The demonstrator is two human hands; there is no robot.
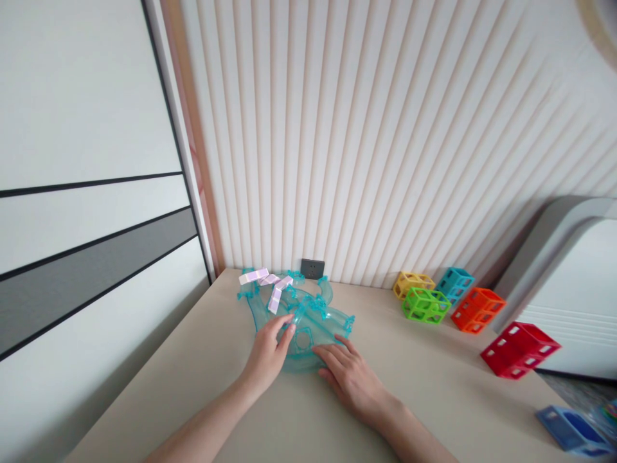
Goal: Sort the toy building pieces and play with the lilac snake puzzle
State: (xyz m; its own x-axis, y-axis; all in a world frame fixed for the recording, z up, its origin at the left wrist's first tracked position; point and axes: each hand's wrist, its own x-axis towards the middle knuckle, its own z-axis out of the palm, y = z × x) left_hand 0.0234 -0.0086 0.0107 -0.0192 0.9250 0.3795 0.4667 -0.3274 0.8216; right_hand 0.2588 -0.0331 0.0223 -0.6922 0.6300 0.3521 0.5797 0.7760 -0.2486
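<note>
Several translucent teal track pieces (313, 363) lie in a pile on the beige table. My left hand (270, 347) is at the pile's left side, thumb and index finger closed near a teal piece; what lies between the fingertips is too small to make out. On the right side of the pile rests my right hand (349, 376), its fingers spread over the teal plastic and touching it. Pale purple and white strips (276, 297) lie on the back left part of the pile, beyond my left hand.
Open-frame blocks stand at the right: yellow (413, 283), green (427, 305), teal (454, 285), orange (478, 310), red (520, 349) and blue (573, 429). Behind the table (193, 366) rises a ribbed wall with a black socket (312, 268). A grey-white panel (573, 289) stands right.
</note>
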